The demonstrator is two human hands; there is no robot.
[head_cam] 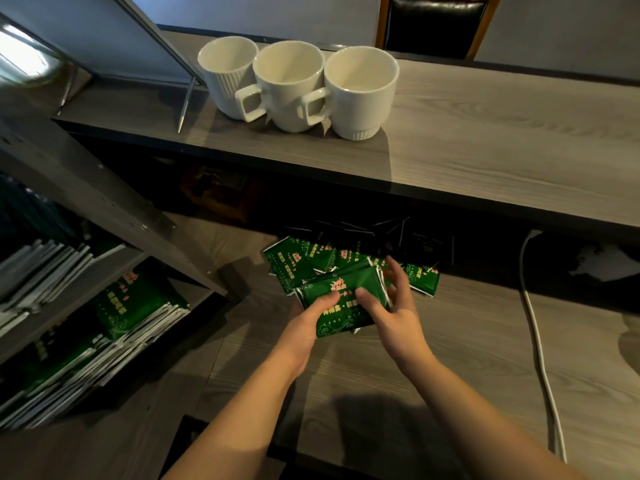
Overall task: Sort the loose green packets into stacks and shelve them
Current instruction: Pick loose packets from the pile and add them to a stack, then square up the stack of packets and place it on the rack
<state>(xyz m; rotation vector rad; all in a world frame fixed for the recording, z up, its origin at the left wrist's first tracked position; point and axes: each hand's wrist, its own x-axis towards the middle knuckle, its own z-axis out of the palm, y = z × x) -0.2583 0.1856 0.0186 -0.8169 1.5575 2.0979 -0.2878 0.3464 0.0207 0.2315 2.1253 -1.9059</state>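
A: Nearest to us, both forearms reach in over the lower wooden surface (433, 358). Our left hand (304, 323) grips a gathered stack of green packets (341, 299), thumb on top, fingers hidden beneath.

B: And our right hand (398, 306) pinches the same stack from the other side, thumb on the face, fingers curled round the far edge. We'd say we hold it from both sides to square the edges.

A: Just beyond, the loose green packets (298, 263) lie fanned and overlapping on the surface, so we're only partway through. Behind them are some dark packets (374, 237) in shadow.

B: To the left, the shelf unit (114, 199) already holds slanted rows of green packets (131, 306); that looks like where this stack belongs.

A: A white cable (540, 341) trails along the right, well apart from our hands.

B: Farthest, on the upper ledge (485, 140), three white mugs (294, 84) stand touching in a row, clear of the work.
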